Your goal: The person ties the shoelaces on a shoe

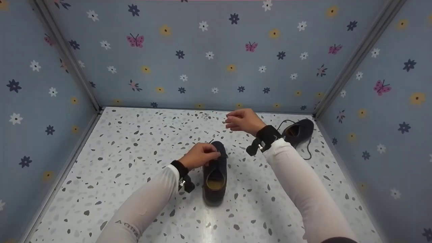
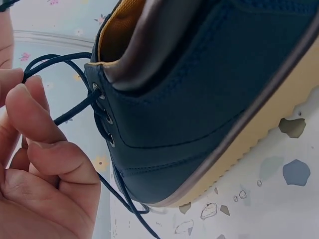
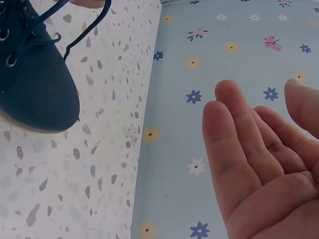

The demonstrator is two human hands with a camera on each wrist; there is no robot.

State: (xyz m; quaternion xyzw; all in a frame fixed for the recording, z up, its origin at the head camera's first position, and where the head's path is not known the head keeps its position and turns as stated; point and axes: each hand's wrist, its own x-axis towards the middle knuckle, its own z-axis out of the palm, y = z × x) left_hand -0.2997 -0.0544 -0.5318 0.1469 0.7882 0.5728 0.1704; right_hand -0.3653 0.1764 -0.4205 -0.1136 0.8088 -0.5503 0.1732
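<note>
A dark navy lace-up shoe [image 1: 215, 170] stands upright on the tabletop, its toe pointing away from me. My left hand [image 1: 200, 156] is over its lacing, and in the left wrist view the fingers [image 2: 37, 117] pinch the dark shoelace [image 2: 75, 108] beside the eyelets. A loop of lace arcs from the shoe to those fingertips. My right hand [image 1: 245, 121] is raised to the right beyond the shoe's toe, with relaxed, extended fingers [image 3: 222, 134] and nothing in them. The right wrist view catches the toe [image 3: 45, 94] of the shoe, apart from this hand.
A second dark shoe [image 1: 303, 130] lies at the back right corner, loose laces trailing around it, partly behind my right wrist. Blue flower-patterned panels [image 1: 216, 44] enclose the speckled white tabletop [image 1: 135, 141] at the back and both sides.
</note>
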